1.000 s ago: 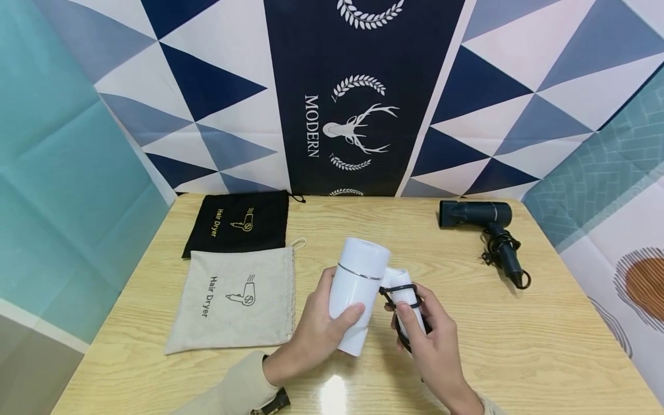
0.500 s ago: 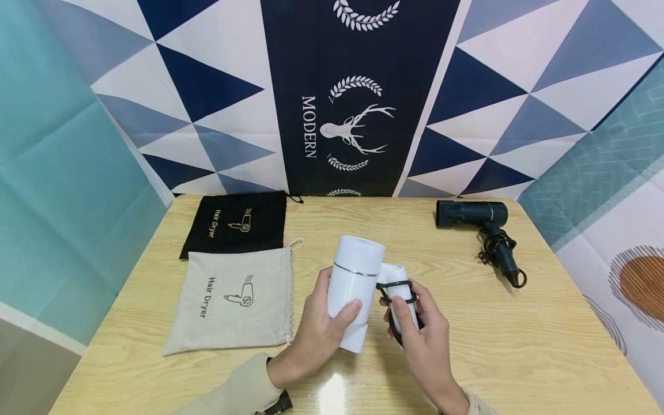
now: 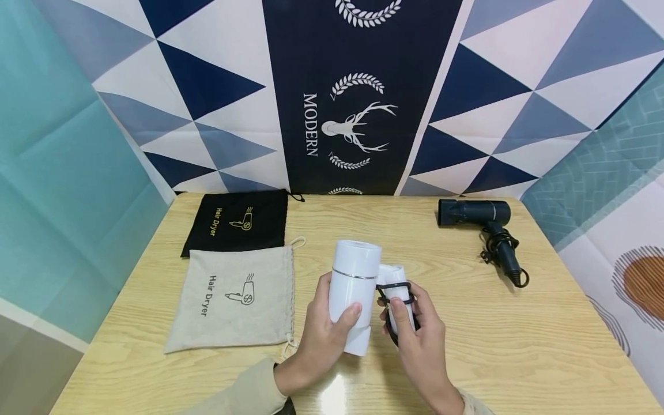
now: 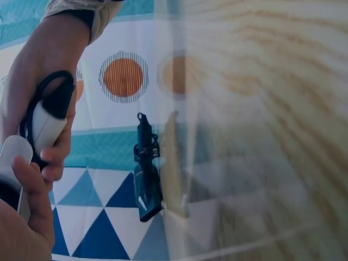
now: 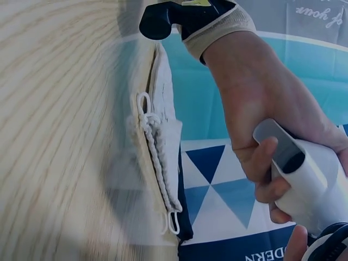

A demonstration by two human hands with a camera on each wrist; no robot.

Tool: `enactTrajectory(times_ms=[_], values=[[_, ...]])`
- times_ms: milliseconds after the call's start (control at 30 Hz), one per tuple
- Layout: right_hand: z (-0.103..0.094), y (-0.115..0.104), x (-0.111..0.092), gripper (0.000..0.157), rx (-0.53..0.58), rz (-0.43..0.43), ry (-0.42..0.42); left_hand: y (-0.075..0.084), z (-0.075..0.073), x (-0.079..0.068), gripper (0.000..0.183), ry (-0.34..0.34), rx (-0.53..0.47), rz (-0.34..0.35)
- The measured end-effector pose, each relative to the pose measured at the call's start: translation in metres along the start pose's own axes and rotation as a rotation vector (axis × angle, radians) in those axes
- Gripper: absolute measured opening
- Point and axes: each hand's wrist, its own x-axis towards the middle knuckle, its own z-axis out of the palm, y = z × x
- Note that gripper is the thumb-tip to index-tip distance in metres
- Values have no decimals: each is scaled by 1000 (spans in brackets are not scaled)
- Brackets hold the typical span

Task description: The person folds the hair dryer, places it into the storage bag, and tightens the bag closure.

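Observation:
Both hands hold a white hair dryer up in front of the body. My left hand point(image 3: 323, 337) grips its thick barrel point(image 3: 355, 282), thumb across the near side. My right hand point(image 3: 421, 351) grips the slimmer handle point(image 3: 396, 293), around which the black cord point(image 3: 393, 285) is wound. In the left wrist view, the cord point(image 4: 57, 98) loops by the handle's end. The nozzle point(image 5: 287, 155) faces the camera in the right wrist view, with left-hand fingers around the barrel.
A beige drawstring bag point(image 3: 238, 320) lies on the wooden table point(image 3: 467, 369) at left, its top edge by a black drawstring bag point(image 3: 267, 236). A black hair dryer point(image 3: 474, 212) with wound cord rests at the back right. Patterned cloth point(image 3: 218, 69) hangs behind.
The white hair dryer has shifted slightly left in the view and its barrel leans less. Both hands keep their grip. The bags and the black hair dryer stay put.

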Motion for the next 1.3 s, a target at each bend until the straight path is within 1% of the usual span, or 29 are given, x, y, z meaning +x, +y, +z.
enactTrajectory(times_ms=[133,233,367,467,533,633,733,867,1000,1133,1233,1300], values=[[5,0,0,28,47,-33,18,-1,5,-2,50,27,-40,4],[7,0,0,29,50,-46,23,-3,9,-3,49,39,-82,9],[11,1,-1,30,5,-60,42,-5,14,-4,49,65,-113,21],[13,0,-2,32,-33,-63,53,-6,17,-3,49,89,-109,16],[13,-2,-2,32,-53,-54,53,-7,18,-3,49,90,-114,10],[9,-4,-3,33,-55,-6,26,-6,17,-3,48,76,-107,-1],[4,-5,-4,36,-56,47,-34,-5,14,-1,48,57,-89,-6],[-2,-6,-4,45,-58,115,-104,-1,9,2,47,57,-88,1],[-4,-6,-5,50,-38,155,-138,2,4,6,47,67,-83,12],[-3,-6,-8,39,12,169,-169,3,0,7,46,68,-62,12],[-3,-4,-10,29,38,171,-181,2,-2,6,46,24,-91,-15],[-4,-2,-10,28,40,167,-188,1,-4,5,47,-18,-97,-46]])
